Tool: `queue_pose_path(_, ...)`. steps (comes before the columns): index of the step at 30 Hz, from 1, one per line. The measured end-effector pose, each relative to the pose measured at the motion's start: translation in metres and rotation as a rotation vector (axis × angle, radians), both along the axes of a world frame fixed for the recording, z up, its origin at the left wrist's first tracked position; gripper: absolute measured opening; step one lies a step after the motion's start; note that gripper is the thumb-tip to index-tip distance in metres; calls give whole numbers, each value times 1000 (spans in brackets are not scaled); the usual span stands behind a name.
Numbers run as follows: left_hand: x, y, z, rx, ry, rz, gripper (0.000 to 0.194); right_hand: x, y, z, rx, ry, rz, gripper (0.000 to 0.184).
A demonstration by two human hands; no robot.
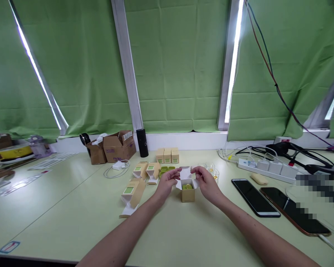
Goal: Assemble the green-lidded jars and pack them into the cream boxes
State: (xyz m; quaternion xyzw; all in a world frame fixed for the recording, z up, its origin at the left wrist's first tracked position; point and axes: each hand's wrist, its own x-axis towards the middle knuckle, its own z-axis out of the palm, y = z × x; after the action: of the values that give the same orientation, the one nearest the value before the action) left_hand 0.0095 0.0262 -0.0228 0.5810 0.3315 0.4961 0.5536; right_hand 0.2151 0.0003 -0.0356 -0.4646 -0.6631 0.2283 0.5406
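Left hand (167,181): beside the lid (185,173), grip unclear
Right hand (207,181): opposite side, grip unclear
Box (188,196): open on surface (167,233), green item (187,187) inside

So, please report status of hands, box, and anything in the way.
Left hand and right hand at opposite sides of raised lid, grip unclear. Small box open, upright, green item inside. Clear containers behind right hand; nothing seen blocking.
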Motion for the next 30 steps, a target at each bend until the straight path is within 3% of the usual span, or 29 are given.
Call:
queue_pose_path(5, 0, 3, -3, 13, -13, 7, 59, -1, 4, -4, -4, 79, -8, 22)
queue_pose_path(15, 2, 1, -3, 4, -23, -15, 60, -1, 12, -10, -161, 298, 40, 27)
queue_pose_path(30, 10, -20, 2, 66, 76, -6, 51, -4, 8, -2, -271, 376, 71, 35)
